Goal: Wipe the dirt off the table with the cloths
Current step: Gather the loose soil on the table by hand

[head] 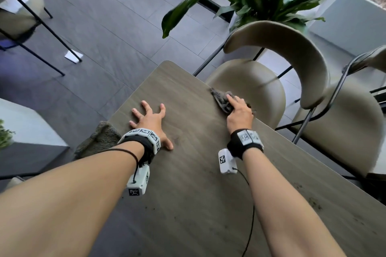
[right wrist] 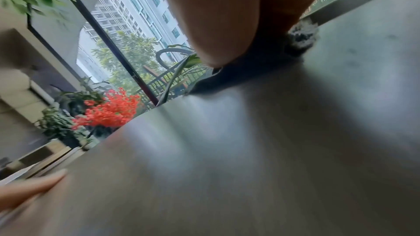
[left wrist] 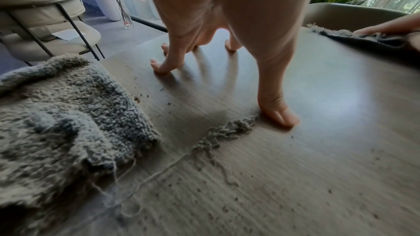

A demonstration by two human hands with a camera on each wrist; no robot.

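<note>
We see the right hand pressing a grey cloth at the table's far edge, fingers fairly straight. Left hand splayed, fingertips on the table, holding nothing; second cloth just beside it, dirt specks near.

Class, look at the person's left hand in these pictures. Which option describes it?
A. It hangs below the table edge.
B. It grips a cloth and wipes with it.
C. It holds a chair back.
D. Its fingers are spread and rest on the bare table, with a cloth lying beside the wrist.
D: the left hand rests on the table with spread fingers, while the grey cloth lies untouched beside it.
</note>
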